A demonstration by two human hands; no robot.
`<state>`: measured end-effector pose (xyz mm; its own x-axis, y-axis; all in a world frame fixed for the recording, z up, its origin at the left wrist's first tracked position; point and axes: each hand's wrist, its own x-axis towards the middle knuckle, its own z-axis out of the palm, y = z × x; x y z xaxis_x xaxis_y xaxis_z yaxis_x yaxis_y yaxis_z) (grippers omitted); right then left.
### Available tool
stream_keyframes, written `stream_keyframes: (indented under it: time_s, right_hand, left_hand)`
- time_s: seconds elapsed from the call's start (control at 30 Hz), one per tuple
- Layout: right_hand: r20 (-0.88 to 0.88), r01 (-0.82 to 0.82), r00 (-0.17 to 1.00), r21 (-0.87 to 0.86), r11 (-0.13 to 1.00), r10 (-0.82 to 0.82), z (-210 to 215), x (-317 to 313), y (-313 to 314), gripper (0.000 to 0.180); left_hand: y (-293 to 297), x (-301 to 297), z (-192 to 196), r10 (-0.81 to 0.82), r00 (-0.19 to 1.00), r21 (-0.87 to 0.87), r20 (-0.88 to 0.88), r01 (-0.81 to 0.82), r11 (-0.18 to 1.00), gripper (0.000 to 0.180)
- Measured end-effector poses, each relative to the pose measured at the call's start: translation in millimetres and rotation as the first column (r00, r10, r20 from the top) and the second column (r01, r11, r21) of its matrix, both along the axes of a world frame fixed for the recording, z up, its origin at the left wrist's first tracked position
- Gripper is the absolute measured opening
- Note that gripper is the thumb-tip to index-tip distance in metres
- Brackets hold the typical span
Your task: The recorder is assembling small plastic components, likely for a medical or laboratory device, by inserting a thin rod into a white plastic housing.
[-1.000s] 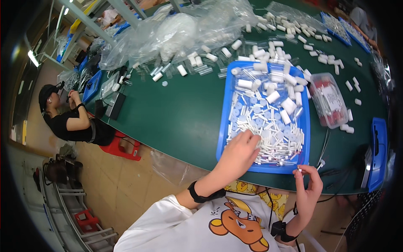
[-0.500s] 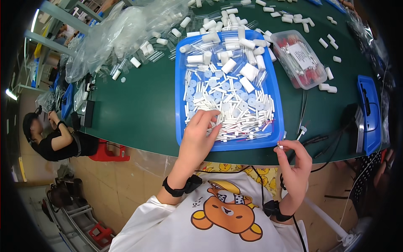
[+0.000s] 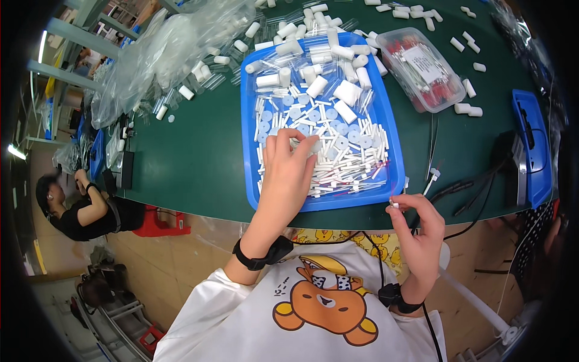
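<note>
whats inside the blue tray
The blue tray holds white cylinders, clear tubes, pale-blue discs and thin white sticks. The left hand and top layer hide the rest.

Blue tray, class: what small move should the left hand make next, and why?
Probably pinch one small part from the blue tray. The left hand is bent low over its white rods and pale discs, though whether it grips one is unclear; the right hand holds a small white piece near the tray's corner.

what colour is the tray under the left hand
The tray is blue, best seen in the head view.
</note>
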<state>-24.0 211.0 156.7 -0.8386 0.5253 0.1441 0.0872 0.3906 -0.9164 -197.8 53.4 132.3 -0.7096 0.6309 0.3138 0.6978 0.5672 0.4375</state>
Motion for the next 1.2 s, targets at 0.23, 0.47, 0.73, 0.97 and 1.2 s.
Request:
stream_keyframes:
  time_s: [0.23,0.47,0.73,0.97,1.2]
  right_hand:
    - [-0.022,-0.014,1.000,0.003,1.000,0.014,1.6,-0.1,0.5,0.018]
    - [-0.100,-0.045,0.994,0.023,0.999,0.047,5.0,-5.0,-4.9,0.022]
    - [-0.151,-0.147,0.976,0.074,0.986,0.157,12.9,-17.9,-20.4,0.022]
    - [-0.126,-0.185,0.973,0.076,0.980,0.194,9.0,-25.7,-18.9,0.019]
    - [-0.119,-0.174,0.977,0.037,0.984,0.177,8.0,-27.7,-15.6,0.019]
  left_hand:
    - [-3.1,-4.8,7.8,-0.042,0.993,0.092,0.114,0.031,0.995,0.027]
    - [-9.1,20.3,21.0,-0.510,0.502,0.668,0.698,-0.200,0.717,0.032]
    - [-14.4,26.2,11.9,-0.559,0.517,0.698,0.648,-0.110,0.707,0.039]
    - [-18.6,26.8,18.3,-0.556,0.403,0.655,0.727,-0.164,0.737,0.037]
    - [-26.2,22.6,19.9,-0.543,0.416,0.621,0.730,-0.070,0.781,0.036]
